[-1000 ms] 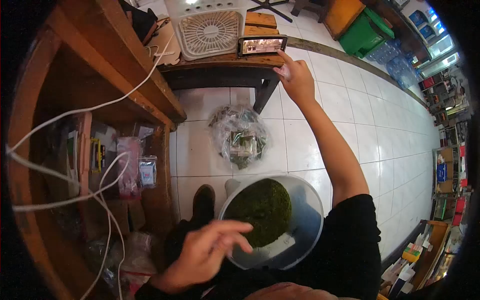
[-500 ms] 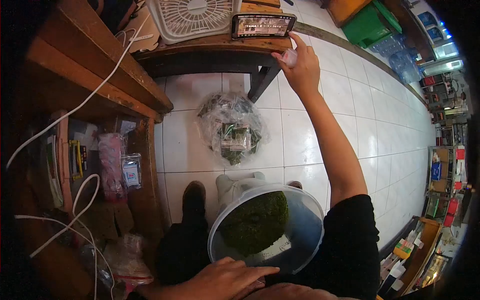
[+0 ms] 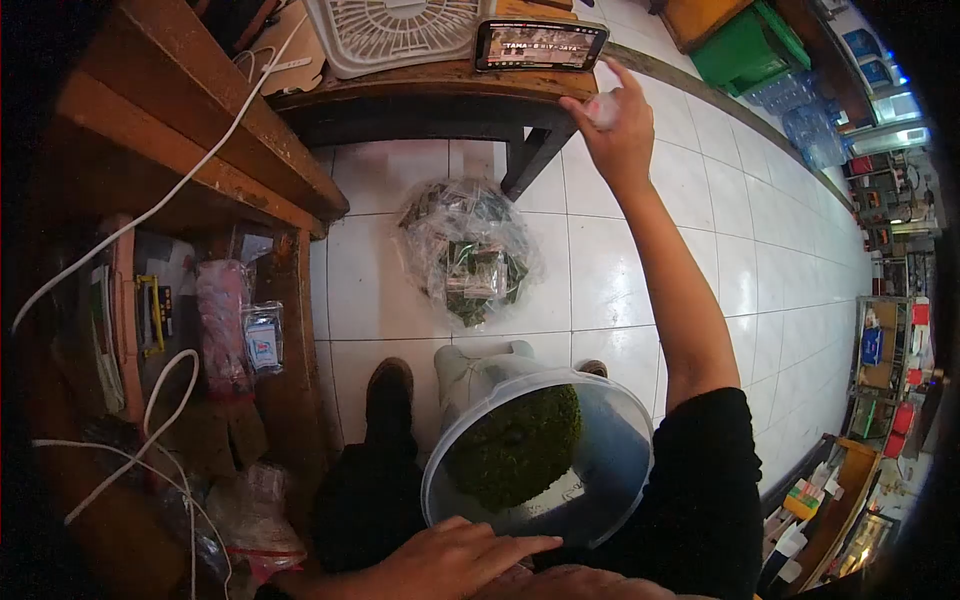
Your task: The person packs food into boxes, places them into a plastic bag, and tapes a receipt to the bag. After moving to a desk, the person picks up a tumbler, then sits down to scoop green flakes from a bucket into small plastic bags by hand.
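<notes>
A phone (image 3: 540,46) stands on its long side at the edge of the wooden bench, its screen lit. Just beside its right end is my right hand (image 3: 628,135), index finger stretched up, the other fingers around a small translucent, pinkish-white plastic piece (image 3: 601,110). On my lap a clear plastic tub (image 3: 622,440) leans tilted, holding a heap of fine dark green shreds (image 3: 525,440). My left hand (image 3: 445,560) lies low at the tub's near rim, fingers extended and nothing visible in it.
A clear plastic bag of green packets (image 3: 470,265) sits on the tiled floor beneath the bench (image 3: 400,105). A white plastic basket (image 3: 395,35) rests on top. To the left, a wooden shelf (image 3: 310,300) holds wrapped goods and a white cable (image 3: 150,215). A green bin (image 3: 745,50) stands at upper right.
The view has shifted slightly, so most things appear a little to the right. My right hand stays by the phone's right end; my left hand barely changes.
</notes>
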`<action>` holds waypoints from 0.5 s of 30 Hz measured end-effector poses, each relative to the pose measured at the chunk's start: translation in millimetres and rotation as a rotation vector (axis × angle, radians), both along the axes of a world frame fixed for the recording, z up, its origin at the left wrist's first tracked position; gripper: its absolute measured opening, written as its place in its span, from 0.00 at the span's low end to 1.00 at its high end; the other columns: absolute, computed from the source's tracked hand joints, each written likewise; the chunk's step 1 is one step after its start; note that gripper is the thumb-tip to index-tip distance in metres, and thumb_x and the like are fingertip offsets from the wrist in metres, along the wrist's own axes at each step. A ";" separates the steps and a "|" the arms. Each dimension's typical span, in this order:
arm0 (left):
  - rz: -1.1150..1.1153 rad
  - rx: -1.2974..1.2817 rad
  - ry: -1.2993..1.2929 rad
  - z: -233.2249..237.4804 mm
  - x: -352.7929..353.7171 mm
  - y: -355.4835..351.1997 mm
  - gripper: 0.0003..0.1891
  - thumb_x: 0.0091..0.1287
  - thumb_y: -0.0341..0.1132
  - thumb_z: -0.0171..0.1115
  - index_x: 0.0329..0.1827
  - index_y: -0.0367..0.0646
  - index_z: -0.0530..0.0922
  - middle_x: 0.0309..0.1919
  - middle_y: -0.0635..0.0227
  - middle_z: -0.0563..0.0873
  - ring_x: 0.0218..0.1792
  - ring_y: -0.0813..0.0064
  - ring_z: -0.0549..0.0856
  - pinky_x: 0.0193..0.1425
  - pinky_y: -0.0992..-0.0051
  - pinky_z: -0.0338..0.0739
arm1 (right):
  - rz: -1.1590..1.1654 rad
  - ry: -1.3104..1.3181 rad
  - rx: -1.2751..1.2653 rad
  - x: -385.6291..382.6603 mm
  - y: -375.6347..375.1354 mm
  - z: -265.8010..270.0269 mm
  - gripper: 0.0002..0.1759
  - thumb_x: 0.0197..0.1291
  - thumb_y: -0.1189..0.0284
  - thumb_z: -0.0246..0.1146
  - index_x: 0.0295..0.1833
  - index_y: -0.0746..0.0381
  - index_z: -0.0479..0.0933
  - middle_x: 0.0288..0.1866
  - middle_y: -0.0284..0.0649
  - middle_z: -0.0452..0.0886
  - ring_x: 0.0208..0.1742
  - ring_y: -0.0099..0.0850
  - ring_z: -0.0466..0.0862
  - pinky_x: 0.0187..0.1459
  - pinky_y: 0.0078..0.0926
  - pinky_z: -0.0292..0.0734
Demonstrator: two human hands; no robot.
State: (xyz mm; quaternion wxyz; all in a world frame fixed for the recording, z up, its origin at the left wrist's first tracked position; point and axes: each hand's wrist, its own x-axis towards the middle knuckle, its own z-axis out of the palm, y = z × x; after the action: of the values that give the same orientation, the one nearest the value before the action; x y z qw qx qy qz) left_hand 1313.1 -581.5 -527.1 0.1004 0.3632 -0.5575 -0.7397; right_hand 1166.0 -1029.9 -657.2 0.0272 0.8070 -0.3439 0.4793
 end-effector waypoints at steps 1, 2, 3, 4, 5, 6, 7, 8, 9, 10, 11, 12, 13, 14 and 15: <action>-0.002 -0.046 -0.010 4.1 2.1 -1.1 0.29 0.80 0.42 0.57 0.83 0.62 0.66 0.53 0.66 0.88 0.52 0.69 0.87 0.64 0.62 0.76 | 0.021 -0.107 0.093 0.9 1.8 2.9 0.33 0.60 0.54 0.77 0.66 0.60 0.79 0.34 0.39 0.84 0.40 0.33 0.82 0.42 0.34 0.73; -0.004 -0.090 -0.020 6.1 3.2 -1.6 0.29 0.80 0.42 0.57 0.83 0.63 0.65 0.53 0.67 0.87 0.52 0.69 0.86 0.64 0.63 0.76 | 0.041 -0.213 0.187 1.4 2.9 4.2 0.31 0.62 0.56 0.76 0.65 0.61 0.80 0.34 0.39 0.84 0.40 0.32 0.82 0.42 0.33 0.74; 0.014 -0.077 0.006 5.4 3.0 -1.4 0.29 0.80 0.42 0.57 0.84 0.62 0.65 0.54 0.67 0.87 0.52 0.70 0.86 0.65 0.63 0.75 | 0.048 -0.296 0.237 2.1 -7.4 0.4 0.30 0.65 0.57 0.74 0.66 0.62 0.79 0.33 0.37 0.82 0.36 0.29 0.80 0.38 0.28 0.72; 0.030 -0.064 0.031 4.6 2.7 -1.0 0.29 0.80 0.42 0.56 0.84 0.62 0.64 0.54 0.68 0.86 0.52 0.70 0.86 0.65 0.63 0.75 | 0.053 -0.380 0.288 8.1 -19.2 2.9 0.28 0.68 0.59 0.71 0.67 0.62 0.78 0.33 0.34 0.81 0.33 0.25 0.78 0.35 0.24 0.70; 0.046 -0.048 0.056 4.0 2.2 -0.1 0.30 0.80 0.42 0.56 0.84 0.62 0.63 0.54 0.69 0.86 0.52 0.71 0.86 0.66 0.64 0.74 | 0.099 -0.486 0.482 6.9 -21.9 2.4 0.25 0.70 0.59 0.69 0.65 0.63 0.80 0.32 0.32 0.79 0.32 0.22 0.75 0.34 0.23 0.69; 0.033 -0.074 0.041 1.2 1.5 3.4 0.30 0.80 0.42 0.56 0.84 0.62 0.63 0.55 0.70 0.86 0.52 0.71 0.85 0.66 0.63 0.73 | 0.126 -0.604 0.669 10.7 -17.9 10.8 0.22 0.72 0.60 0.66 0.63 0.65 0.81 0.31 0.29 0.77 0.31 0.19 0.73 0.33 0.21 0.68; 0.020 -0.101 0.024 -3.3 0.4 8.9 0.30 0.80 0.41 0.55 0.84 0.62 0.63 0.56 0.71 0.85 0.53 0.72 0.85 0.67 0.63 0.73 | 0.140 -0.638 0.743 9.8 -21.1 9.6 0.21 0.72 0.60 0.66 0.61 0.65 0.83 0.30 0.29 0.76 0.31 0.19 0.73 0.33 0.21 0.68; 0.008 -0.130 0.007 -6.2 -0.2 12.0 0.30 0.80 0.41 0.55 0.85 0.61 0.62 0.57 0.72 0.85 0.53 0.72 0.85 0.68 0.63 0.72 | 0.154 -0.672 0.816 8.2 -27.5 8.5 0.21 0.72 0.60 0.66 0.59 0.65 0.84 0.29 0.28 0.76 0.30 0.19 0.72 0.33 0.21 0.68; -0.011 -0.128 0.009 -7.3 -0.2 11.9 0.30 0.80 0.41 0.55 0.85 0.61 0.62 0.58 0.72 0.85 0.54 0.72 0.85 0.68 0.63 0.72 | 0.170 -0.704 0.889 9.2 -29.3 10.2 0.20 0.72 0.60 0.66 0.58 0.64 0.85 0.28 0.28 0.75 0.30 0.19 0.72 0.33 0.22 0.68; -0.029 -0.127 0.012 -8.4 -0.2 11.0 0.30 0.80 0.40 0.54 0.85 0.61 0.62 0.59 0.72 0.85 0.55 0.72 0.85 0.69 0.62 0.72 | 0.157 -0.728 0.898 10.3 -29.2 10.1 0.18 0.73 0.60 0.65 0.55 0.64 0.87 0.27 0.27 0.73 0.30 0.19 0.71 0.34 0.23 0.69; -0.048 -0.126 0.015 -9.1 -0.2 10.1 0.30 0.80 0.40 0.54 0.85 0.60 0.62 0.59 0.73 0.85 0.55 0.71 0.84 0.69 0.62 0.72 | 0.157 -0.727 0.917 9.2 -28.8 10.8 0.19 0.73 0.61 0.65 0.55 0.65 0.86 0.28 0.27 0.73 0.30 0.19 0.71 0.34 0.23 0.69; -0.033 -0.135 0.013 -7.1 -0.2 8.7 0.30 0.80 0.39 0.54 0.85 0.61 0.62 0.60 0.72 0.84 0.56 0.71 0.84 0.69 0.62 0.72 | 0.158 -0.726 0.936 7.8 -27.8 12.5 0.19 0.73 0.61 0.65 0.56 0.65 0.86 0.28 0.27 0.73 0.30 0.19 0.71 0.33 0.23 0.69; -0.018 -0.144 0.011 -2.9 -0.1 6.8 0.30 0.80 0.39 0.54 0.85 0.61 0.62 0.61 0.72 0.84 0.56 0.71 0.84 0.69 0.62 0.72 | 0.159 -0.725 0.956 7.4 -27.6 13.2 0.19 0.73 0.61 0.65 0.56 0.65 0.85 0.28 0.27 0.74 0.30 0.19 0.71 0.33 0.23 0.69; -0.005 -0.153 0.008 -0.8 0.0 5.9 0.30 0.80 0.39 0.54 0.85 0.62 0.62 0.62 0.72 0.84 0.57 0.71 0.84 0.69 0.62 0.72 | 0.092 -0.679 0.761 7.9 -29.2 8.8 0.18 0.73 0.62 0.65 0.57 0.65 0.85 0.29 0.28 0.75 0.30 0.19 0.72 0.33 0.23 0.70; 0.000 -0.124 0.029 -6.6 -1.0 10.1 0.31 0.80 0.39 0.54 0.85 0.62 0.61 0.62 0.72 0.83 0.57 0.71 0.84 0.69 0.62 0.72 | 0.028 -0.628 0.566 8.3 -32.2 0.9 0.18 0.73 0.62 0.66 0.57 0.64 0.85 0.29 0.29 0.77 0.30 0.19 0.73 0.34 0.24 0.71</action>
State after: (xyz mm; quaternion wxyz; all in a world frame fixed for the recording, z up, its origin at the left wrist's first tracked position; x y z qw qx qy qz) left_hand 1312.1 -571.4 -533.7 0.1310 0.3454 -0.6009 -0.7089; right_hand 1174.4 -1062.0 -656.3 -0.3083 0.6019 -0.4424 0.5890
